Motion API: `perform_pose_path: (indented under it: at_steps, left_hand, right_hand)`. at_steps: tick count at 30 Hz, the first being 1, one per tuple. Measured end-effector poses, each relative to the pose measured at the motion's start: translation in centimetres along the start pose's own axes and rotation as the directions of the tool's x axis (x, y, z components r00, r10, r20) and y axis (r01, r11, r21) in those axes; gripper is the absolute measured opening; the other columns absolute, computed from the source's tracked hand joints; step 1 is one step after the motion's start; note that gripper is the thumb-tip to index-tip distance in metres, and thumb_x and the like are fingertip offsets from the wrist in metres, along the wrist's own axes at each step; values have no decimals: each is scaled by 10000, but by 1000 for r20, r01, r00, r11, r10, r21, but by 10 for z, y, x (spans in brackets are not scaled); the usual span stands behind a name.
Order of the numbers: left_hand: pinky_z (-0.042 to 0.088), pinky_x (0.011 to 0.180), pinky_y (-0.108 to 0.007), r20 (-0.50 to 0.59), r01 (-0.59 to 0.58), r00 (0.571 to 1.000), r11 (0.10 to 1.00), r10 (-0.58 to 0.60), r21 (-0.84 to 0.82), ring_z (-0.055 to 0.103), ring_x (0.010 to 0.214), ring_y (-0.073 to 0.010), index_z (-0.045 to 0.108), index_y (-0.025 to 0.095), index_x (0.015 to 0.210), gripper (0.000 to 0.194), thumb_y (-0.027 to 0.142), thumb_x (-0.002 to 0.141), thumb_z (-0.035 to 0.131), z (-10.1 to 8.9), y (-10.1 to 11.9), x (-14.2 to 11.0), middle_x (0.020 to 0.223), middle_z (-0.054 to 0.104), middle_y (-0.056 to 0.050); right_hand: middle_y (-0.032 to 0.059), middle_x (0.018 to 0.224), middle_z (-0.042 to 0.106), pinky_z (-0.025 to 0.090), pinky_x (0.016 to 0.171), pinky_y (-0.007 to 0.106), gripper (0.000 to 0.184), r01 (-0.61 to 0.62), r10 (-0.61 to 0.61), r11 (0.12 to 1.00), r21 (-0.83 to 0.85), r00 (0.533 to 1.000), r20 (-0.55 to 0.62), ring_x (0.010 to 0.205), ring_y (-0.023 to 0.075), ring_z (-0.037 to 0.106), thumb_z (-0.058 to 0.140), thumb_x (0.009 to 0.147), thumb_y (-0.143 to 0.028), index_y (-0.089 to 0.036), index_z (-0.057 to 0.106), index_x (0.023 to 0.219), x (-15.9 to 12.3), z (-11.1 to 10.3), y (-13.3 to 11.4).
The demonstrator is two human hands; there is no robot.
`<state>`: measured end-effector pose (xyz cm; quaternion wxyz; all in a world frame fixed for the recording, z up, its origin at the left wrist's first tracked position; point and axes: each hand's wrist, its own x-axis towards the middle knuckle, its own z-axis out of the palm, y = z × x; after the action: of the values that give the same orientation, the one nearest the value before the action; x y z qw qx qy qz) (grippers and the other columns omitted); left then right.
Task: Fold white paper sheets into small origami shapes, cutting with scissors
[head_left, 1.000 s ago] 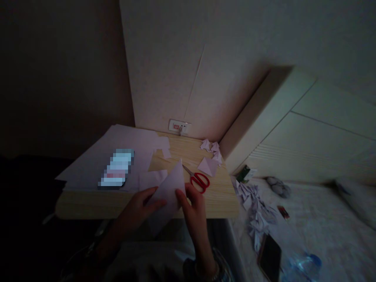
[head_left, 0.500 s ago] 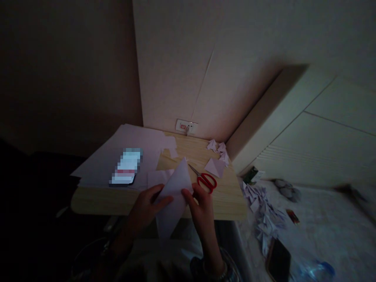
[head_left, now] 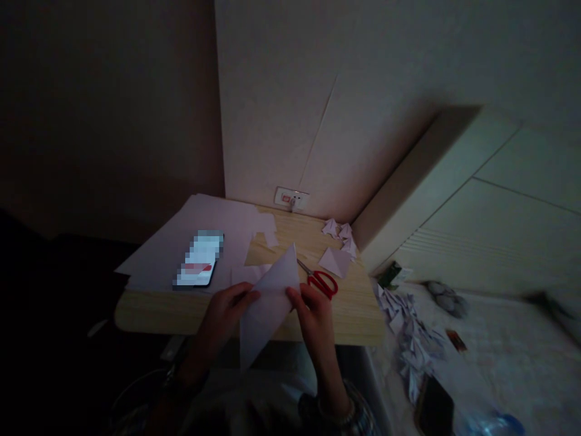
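A folded sheet of white paper [head_left: 271,312] is held up over the table's front edge, one pointed corner upward and another hanging down. My left hand [head_left: 227,309] pinches its left side between thumb and fingers. On the right side my right hand [head_left: 313,306] grips it, thumb on the near face. Red-handled scissors [head_left: 323,282] lie just beyond my right hand. Behind the held sheet, another piece of paper [head_left: 245,274] rests on the table. A folded paper triangle [head_left: 336,261] lies past the scissors.
Large white sheets [head_left: 172,224] cover the left of the wooden table [head_left: 363,318], with a lit phone [head_left: 200,260] on them. Small folded paper shapes [head_left: 345,231] sit by the wall socket [head_left: 292,198]. On the bed at right are many folded papers [head_left: 415,351] and a dark phone [head_left: 434,407].
The view has shifted slightly, so everything sits a little further right. The paper stays in both hands, its lower corner swung left relative to them, and my left thumb is drawn back toward its edge.
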<state>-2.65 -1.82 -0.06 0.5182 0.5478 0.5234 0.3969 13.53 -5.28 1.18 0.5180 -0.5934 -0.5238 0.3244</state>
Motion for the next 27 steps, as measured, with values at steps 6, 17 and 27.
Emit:
perform_pose_path:
  at_steps: [6, 17, 27]
  left_hand:
    - [478, 619, -275, 26, -19, 999, 1000, 20, -21, 623, 693, -220, 692, 175, 642, 272, 445, 633, 658, -2, 1, 7, 671, 698, -30]
    - [533, 653, -305, -56, 1, 998, 995, -7, -104, 663, 692, -224, 667, 181, 617, 291, 451, 537, 742, -4, -4, 11, 663, 720, -32]
    - [415, 430, -222, 51, 2, 999, 994, 3, -106, 534, 443, -128, 623, 182, 545, 318, 486, 557, 714, 1, -1, 7, 472, 595, 26]
  right_hand:
    - [-24, 497, 488, 351, 498, 258, 414, 32, -33, 999, -25, 999, -16, 514, 140, 466, 543, 838, -455, -215, 468, 509, 9, -5, 5]
    - [-30, 495, 537, 392, 494, 247, 317, -7, 7, 998, 55, 1000, 10, 480, 129, 504, 591, 819, -434, -197, 568, 609, 7, -5, 19]
    - [-52, 410, 495, 336, 402, 223, 374, -40, 52, 974, 222, 997, -48, 382, 100, 430, 614, 789, -530, -191, 566, 638, 1, -13, 13]
